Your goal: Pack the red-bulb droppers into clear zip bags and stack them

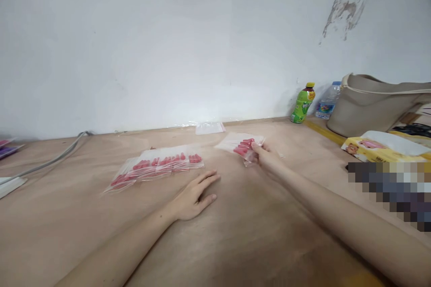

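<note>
My right hand (264, 154) pinches the near right edge of a clear plastic zip bag (230, 142) with small red pieces in it. The red pieces (243, 148) are too small to name; they lie near the thumb. My left hand (195, 195) rests on the table with its fingers stretched and thumb apart, holding nothing. Just beyond it to the left, several similar clear bags (164, 167) of red pieces lie overlapping in a row. A flat whitish plastic bag (209, 128) lies by the wall, behind the gap between the hands.
A green bottle (302, 104), a clear water bottle (328, 101) and a grey-beige bin (365, 103) stand at the back right. Before them lies a yellow tissue pack (380, 147), near a blurred-out dark patch. At left, a grey cable (57, 160) crosses the brown tabletop (67, 224).
</note>
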`<state>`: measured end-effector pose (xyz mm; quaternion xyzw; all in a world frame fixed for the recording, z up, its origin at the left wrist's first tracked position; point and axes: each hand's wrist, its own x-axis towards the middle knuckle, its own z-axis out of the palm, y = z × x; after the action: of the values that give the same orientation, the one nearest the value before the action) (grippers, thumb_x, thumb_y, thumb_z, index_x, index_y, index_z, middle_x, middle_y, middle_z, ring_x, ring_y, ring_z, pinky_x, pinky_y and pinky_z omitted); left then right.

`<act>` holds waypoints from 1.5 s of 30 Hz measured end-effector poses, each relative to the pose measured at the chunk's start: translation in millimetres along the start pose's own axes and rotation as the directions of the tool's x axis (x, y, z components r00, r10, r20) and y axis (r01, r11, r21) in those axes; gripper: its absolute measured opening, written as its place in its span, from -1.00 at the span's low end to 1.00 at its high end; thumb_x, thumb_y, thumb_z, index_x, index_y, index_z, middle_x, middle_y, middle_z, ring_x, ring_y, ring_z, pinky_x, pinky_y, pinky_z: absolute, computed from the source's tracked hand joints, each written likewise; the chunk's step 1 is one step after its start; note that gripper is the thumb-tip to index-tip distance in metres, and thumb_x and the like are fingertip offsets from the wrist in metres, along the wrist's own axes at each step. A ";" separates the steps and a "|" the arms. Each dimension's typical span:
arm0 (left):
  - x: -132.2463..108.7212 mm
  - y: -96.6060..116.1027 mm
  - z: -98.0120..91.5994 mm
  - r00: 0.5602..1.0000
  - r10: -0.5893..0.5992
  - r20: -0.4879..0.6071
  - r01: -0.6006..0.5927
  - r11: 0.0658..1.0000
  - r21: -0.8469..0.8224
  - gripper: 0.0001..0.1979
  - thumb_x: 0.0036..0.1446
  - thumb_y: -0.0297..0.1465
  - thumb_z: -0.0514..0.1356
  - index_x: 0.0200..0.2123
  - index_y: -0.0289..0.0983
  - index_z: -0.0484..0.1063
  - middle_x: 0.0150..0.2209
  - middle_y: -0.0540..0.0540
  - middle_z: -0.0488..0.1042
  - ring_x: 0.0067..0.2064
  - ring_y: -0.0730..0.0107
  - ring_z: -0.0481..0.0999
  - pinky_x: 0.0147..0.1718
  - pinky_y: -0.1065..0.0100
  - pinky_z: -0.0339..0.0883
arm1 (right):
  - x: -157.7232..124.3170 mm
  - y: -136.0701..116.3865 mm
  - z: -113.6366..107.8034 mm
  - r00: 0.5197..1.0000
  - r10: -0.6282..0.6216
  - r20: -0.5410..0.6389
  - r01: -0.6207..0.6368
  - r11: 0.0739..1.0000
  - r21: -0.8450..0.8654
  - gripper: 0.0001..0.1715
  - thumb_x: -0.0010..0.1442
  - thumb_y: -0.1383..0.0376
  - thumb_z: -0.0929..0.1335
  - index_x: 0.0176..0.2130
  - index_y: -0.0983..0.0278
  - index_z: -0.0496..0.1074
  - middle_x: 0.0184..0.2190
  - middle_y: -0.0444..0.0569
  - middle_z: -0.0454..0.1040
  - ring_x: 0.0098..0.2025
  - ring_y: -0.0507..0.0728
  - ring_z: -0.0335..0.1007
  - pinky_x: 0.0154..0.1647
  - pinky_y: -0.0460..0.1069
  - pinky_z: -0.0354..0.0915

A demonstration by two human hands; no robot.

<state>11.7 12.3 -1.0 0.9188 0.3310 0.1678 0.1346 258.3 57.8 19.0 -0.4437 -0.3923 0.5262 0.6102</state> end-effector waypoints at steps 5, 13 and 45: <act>0.8 -2.1 1.9 1.000 0.006 -0.008 -0.006 1.000 -0.009 -0.58 0.18 -0.31 0.00 0.12 -0.20 0.12 0.14 -0.13 0.14 0.13 0.24 0.15 0.07 0.17 0.09 | 5.0 33.1 73.8 0.993 0.114 -0.041 -0.108 0.986 0.130 -0.83 0.15 0.43 0.15 -0.47 0.25 0.14 -0.49 -0.15 0.38 -0.44 -0.06 0.38 -0.37 -0.14 0.36; 1.8 0.3 1.4 0.998 0.064 -0.009 -0.064 0.997 -0.041 -0.63 0.18 -0.37 0.00 0.07 -0.23 0.21 0.07 -0.10 0.26 0.09 0.29 0.22 0.06 0.21 0.12 | -2.8 39.4 77.5 0.936 0.299 0.188 -0.238 0.927 -0.288 -0.90 -0.08 0.39 0.35 -0.57 0.33 0.31 -0.61 -0.05 0.39 -0.43 0.09 0.40 -0.38 0.01 0.37; 1.7 3.1 0.0 0.998 0.061 -0.012 -0.061 0.997 -0.045 -0.64 0.19 -0.37 0.00 0.07 -0.21 0.22 0.08 -0.10 0.26 0.10 0.28 0.22 0.07 0.19 0.11 | 23.6 42.3 38.9 0.830 -0.231 0.507 0.526 0.024 -0.850 -0.35 0.20 0.03 0.00 0.12 0.34 0.11 0.11 0.16 0.14 0.16 0.23 -0.04 0.14 0.15 -0.21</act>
<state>14.7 11.1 0.5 0.9243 0.2997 0.1839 0.1484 212.4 88.4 -9.5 -0.5421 -0.8050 0.0057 0.2409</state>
